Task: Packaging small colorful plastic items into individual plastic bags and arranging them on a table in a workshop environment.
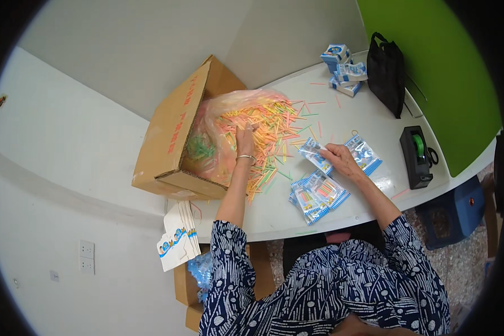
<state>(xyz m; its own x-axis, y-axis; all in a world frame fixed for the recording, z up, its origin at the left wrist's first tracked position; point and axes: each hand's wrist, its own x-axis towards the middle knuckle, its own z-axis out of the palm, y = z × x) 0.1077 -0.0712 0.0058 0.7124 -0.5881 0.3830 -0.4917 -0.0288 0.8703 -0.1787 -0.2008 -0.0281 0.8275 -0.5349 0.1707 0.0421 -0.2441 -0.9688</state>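
Note:
A big heap of thin coloured sticks [274, 120], pink, yellow, orange and green, spills from a clear plastic bag [213, 126] onto the white table. My left hand [245, 141] reaches into this heap, its fingers drawn together on some sticks; the fingertips are partly hidden. Over the table, right of the heap, my right hand [343, 159] pinches a small clear packet [316, 155] with blue-and-white ends. Another such packet [364, 152] lies just beyond that hand. Nearer to me, several packets with sticks inside [321, 193] overlap in a pile.
The bag sits in a tipped cardboard box [168, 134]. White printed cartons [179, 241] hang at the table's left edge, above a box of blue packaging [200, 274]. Farther right are small stacked boxes [341, 70], a black bag [385, 73] and a tape dispenser [414, 157].

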